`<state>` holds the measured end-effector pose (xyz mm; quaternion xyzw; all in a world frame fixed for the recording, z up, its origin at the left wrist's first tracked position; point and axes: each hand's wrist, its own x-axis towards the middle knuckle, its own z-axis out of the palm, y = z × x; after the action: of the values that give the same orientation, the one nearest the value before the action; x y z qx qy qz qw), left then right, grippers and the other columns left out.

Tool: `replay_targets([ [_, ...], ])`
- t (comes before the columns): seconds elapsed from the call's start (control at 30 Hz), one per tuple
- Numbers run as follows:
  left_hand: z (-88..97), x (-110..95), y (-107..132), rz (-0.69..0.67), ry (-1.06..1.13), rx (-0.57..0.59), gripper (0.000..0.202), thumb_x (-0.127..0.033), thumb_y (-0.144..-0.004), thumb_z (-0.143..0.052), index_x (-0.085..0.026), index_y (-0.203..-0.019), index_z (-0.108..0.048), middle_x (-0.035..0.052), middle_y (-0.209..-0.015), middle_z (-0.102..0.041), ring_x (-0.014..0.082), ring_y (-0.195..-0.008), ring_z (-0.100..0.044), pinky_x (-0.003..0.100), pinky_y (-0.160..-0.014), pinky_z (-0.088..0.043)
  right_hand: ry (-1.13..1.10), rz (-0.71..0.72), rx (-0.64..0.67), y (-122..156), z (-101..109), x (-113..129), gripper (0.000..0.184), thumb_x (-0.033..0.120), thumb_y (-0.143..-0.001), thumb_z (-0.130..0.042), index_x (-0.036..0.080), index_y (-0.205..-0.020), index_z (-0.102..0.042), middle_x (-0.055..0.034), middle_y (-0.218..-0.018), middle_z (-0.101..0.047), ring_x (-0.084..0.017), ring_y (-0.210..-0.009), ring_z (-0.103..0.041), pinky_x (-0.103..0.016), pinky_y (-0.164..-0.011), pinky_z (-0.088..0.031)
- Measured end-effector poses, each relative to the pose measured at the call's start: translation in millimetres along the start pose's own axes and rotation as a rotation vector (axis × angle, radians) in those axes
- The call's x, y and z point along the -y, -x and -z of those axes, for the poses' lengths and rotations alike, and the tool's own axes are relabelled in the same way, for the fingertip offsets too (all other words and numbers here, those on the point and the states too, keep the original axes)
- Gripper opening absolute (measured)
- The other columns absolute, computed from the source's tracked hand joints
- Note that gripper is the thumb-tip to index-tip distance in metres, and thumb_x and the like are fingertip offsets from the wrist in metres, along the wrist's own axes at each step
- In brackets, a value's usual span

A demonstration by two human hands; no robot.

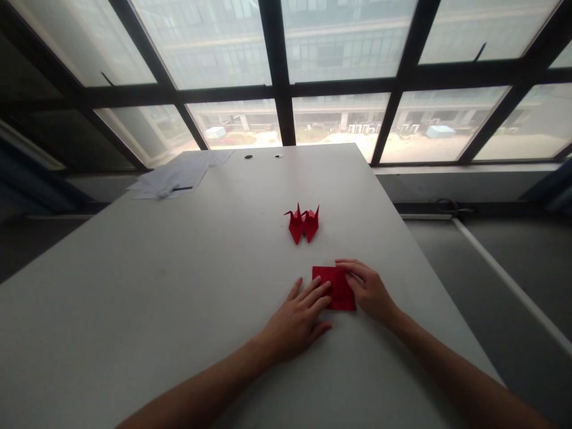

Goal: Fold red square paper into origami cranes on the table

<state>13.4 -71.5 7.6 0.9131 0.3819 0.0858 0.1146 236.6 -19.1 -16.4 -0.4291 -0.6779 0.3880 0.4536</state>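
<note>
A small square of folded red paper [337, 295] lies flat on the white table in front of me. My left hand [297, 322] rests palm down at its left side, the spread fingertips lying on the paper and the thumb on the tabletop. At the upper right corner, my right hand [369, 292] has its fingers bent around the paper's edge, with the thumb over the red surface. The right fingertips are partly hidden. Just beyond the paper, two red origami cranes [304, 225] sit side by side.
The white table [201, 256] stretches away to large dark-framed windows [279, 89]. Loose paper sheets [179, 173] with a dark pen [182, 188] lie at its far left. Two round holes pierce the far end. A dark cable [451, 205] is on the floor at right.
</note>
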Motion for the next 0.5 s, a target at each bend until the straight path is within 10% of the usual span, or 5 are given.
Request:
replay_targets([
  [0.27,-18.5,3,4,0.267,-0.182,-0.153,0.064,-0.049,-0.101,-0.035,-0.013,-0.153,-0.028,0.0163,-0.159,-0.029,0.0327,-0.15,-0.016,0.061,-0.119,-0.014,0.665,0.274,0.251,10,-7,15,0.034,0.016,-0.093,-0.052,0.019,-0.125,-0.064,-0.0108,-0.135,-0.058,-0.025,-0.128,-0.049,-0.045,-0.111,-0.042],
  [0.5,-14.2,0,3,0.117,-0.193,-0.078,0.071,-0.059,-0.099,-0.033,-0.018,-0.156,-0.022,0.0114,-0.161,-0.023,0.029,-0.15,-0.018,0.055,-0.121,-0.013,0.858,0.217,0.238,15,-12,37,0.017,0.023,-0.093,-0.057,0.021,-0.105,-0.068,-0.0102,-0.107,-0.065,-0.025,-0.099,-0.058,-0.041,-0.089,-0.049],
])
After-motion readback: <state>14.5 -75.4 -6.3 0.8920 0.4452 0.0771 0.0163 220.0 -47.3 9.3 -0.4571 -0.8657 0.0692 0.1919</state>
